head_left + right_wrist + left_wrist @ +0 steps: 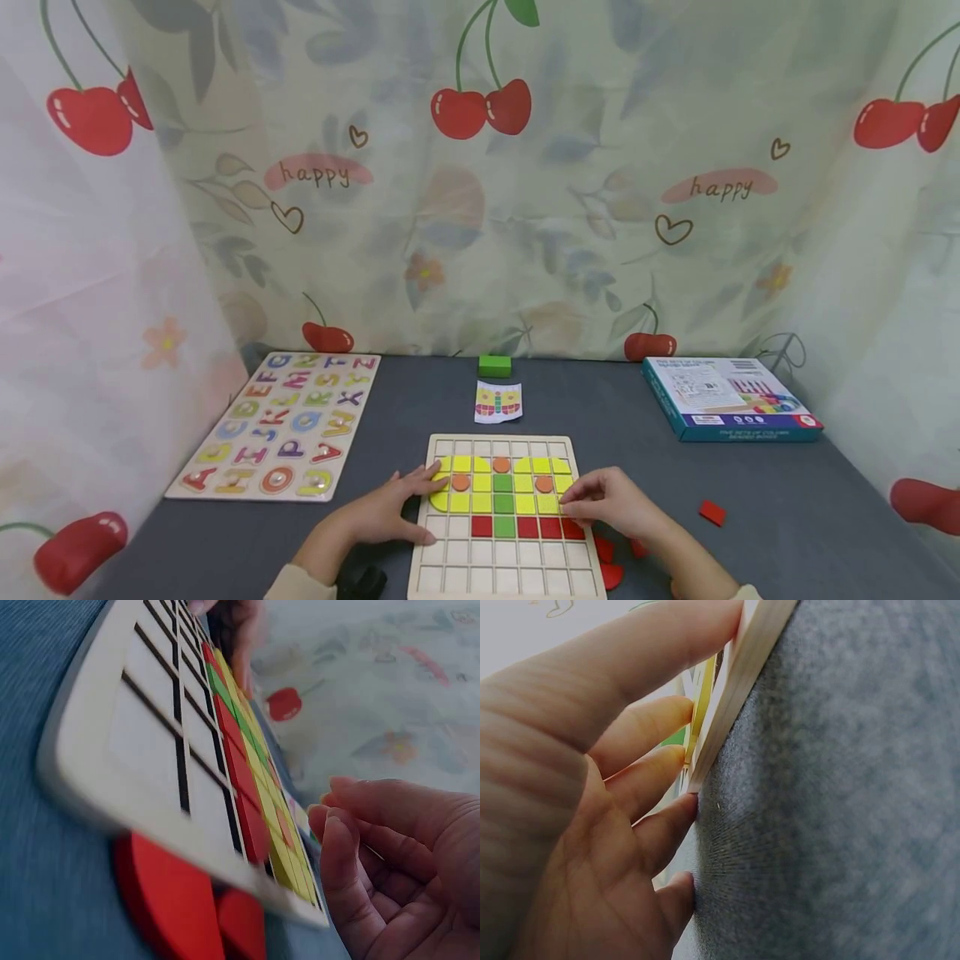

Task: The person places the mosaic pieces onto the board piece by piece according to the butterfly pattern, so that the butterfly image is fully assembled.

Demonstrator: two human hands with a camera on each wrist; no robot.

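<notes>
A wooden grid board [506, 553] lies before me, bearing yellow tiles [462, 502], green tiles [503, 504], red tiles [527, 527] and orange discs [501, 465]. My left hand [387, 505] spreads along its left side, thumb and fingers extended. In the left wrist view, fingertips touch the board's edge [735, 697] and a yellow tile [700, 705]. My right hand [611, 502] is at the board's right side, fingers curled and thumb close to the fingertips. No piece shows between them in the right wrist view. The rightmost red tile [253, 832] sits in its row.
Loose red pieces [612, 575] lie by the board's right edge, with another red tile [712, 512] farther right. Behind the board are a butterfly pattern card [498, 403] and a green block [494, 367]. An alphabet board [273, 429] lies left; a boxed set [731, 398] lies right.
</notes>
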